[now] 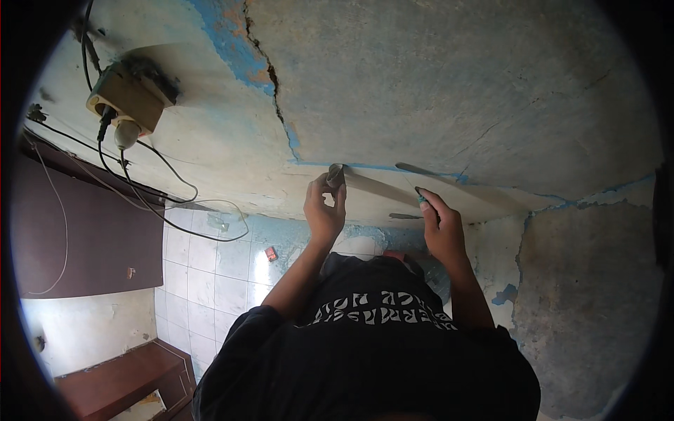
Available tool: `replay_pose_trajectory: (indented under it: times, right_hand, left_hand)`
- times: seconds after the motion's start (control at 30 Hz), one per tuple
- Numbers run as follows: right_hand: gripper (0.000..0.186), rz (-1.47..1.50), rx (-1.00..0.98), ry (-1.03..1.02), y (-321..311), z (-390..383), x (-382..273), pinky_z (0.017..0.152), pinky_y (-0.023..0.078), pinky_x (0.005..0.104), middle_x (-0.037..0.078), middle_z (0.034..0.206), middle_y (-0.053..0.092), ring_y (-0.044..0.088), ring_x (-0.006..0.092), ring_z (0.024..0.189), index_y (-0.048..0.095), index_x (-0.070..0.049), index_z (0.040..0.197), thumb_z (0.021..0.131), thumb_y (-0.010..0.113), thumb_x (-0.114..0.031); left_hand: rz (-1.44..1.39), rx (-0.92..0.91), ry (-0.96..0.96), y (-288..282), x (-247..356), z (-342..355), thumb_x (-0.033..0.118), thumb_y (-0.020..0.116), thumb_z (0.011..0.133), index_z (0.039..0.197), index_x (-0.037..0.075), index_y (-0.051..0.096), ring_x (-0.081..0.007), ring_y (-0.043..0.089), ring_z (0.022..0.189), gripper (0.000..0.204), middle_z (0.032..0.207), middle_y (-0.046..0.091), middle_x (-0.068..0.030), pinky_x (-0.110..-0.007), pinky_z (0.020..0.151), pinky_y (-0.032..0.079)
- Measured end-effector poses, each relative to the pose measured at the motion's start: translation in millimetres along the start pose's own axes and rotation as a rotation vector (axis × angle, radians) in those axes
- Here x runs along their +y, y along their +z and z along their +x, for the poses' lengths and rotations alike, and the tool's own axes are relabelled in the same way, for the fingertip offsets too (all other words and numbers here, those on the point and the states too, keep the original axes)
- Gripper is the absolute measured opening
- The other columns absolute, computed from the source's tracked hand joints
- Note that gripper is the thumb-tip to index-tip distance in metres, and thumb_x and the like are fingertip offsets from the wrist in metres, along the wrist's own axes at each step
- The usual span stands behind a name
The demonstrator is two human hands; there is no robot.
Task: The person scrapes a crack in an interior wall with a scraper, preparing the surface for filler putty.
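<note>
Dark grey curved piece [336, 176], one: might drop if the pinch loosens; lies at the fingertips of the left hand [325, 214], gripped between thumb and fingers, near a blue paint line [382, 168] on the wall [421, 91]. Teal-handled tool [423, 201], one: gripped in right hand [444, 231], right of the piece, apart; a slip could scar the wall. Outward: socket box [116, 95], yellowed.

Both hands [326, 210] hold small objects [336, 175] near a cracked, peeling wall [421, 91]
</note>
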State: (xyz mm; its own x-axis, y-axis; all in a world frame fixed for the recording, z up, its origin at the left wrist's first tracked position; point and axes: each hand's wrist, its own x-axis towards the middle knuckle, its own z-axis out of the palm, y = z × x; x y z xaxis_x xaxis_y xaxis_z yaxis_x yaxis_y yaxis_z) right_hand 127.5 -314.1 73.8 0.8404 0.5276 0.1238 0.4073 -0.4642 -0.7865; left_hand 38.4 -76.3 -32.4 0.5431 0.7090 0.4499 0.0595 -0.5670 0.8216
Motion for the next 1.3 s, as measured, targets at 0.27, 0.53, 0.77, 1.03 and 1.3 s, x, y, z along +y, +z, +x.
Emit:
replay_pose_trajectory:
  times: [0.27,0.53,0.77,1.03,1.3]
  right_hand:
    - [0.032,-0.05,0.021,-0.101,10,7,-10,0.095,0.054,0.0377,0.024,0.117,0.076,0.074,0.034,0.109,0.069,0.0,0.131,0.105,0.058,-0.014]
    - [0.03,0.07,0.086,-0.039,8,1,-2,0.09,0.056,0.0416,0.026,0.109,0.075,0.074,0.041,0.1,0.07,-0.001,0.128,0.104,0.06,-0.017]
    - [0.033,0.079,0.073,-0.039,19,-3,-5,0.088,0.055,0.0348,0.022,0.111,0.076,0.073,0.0234,0.099,0.068,0.002,0.132,0.107,0.057,-0.017]
    - [0.031,0.05,0.08,0.014,34,-6,-18,0.091,0.056,0.0372,0.024,0.11,0.077,0.076,0.0301,0.1,0.07,-0.001,0.131,0.105,0.058,-0.013]
    - [0.031,0.055,0.015,-0.137,64,16,-36,0.082,0.056,0.0393,0.025,0.103,0.076,0.077,0.0316,0.09,0.069,-0.003,0.132,0.105,0.057,-0.015]
  left_hand:
    - [-0.002,-0.005,0.002,-5,3,0,0.007,0.078,0.09,0.128,0.006,0.066,-0.0257,0.071,0.083,0.039,0.097,0.068,-0.0115,-0.039,0.072,0.053]
    - [-0.013,-0.008,0.012,-7,-1,-3,0.007,0.078,0.091,0.128,0.007,0.067,-0.0263,0.07,0.082,0.039,0.096,0.067,-0.0117,-0.039,0.071,0.052]
    - [0.009,-0.019,-0.004,-14,-4,-4,0.006,0.077,0.091,0.128,0.006,0.066,-0.0279,0.071,0.085,0.038,0.098,0.067,-0.0137,-0.041,0.073,0.054]
    - [0.02,-0.015,-0.037,-21,-12,3,0.01,0.077,0.092,0.129,0.005,0.066,-0.0248,0.071,0.086,0.039,0.1,0.07,-0.012,-0.039,0.072,0.053]
    - [0.014,-0.029,-0.016,-20,-14,4,0.006,0.077,0.09,0.129,0.005,0.066,-0.0273,0.069,0.083,0.041,0.094,0.066,-0.0125,-0.041,0.074,0.053]
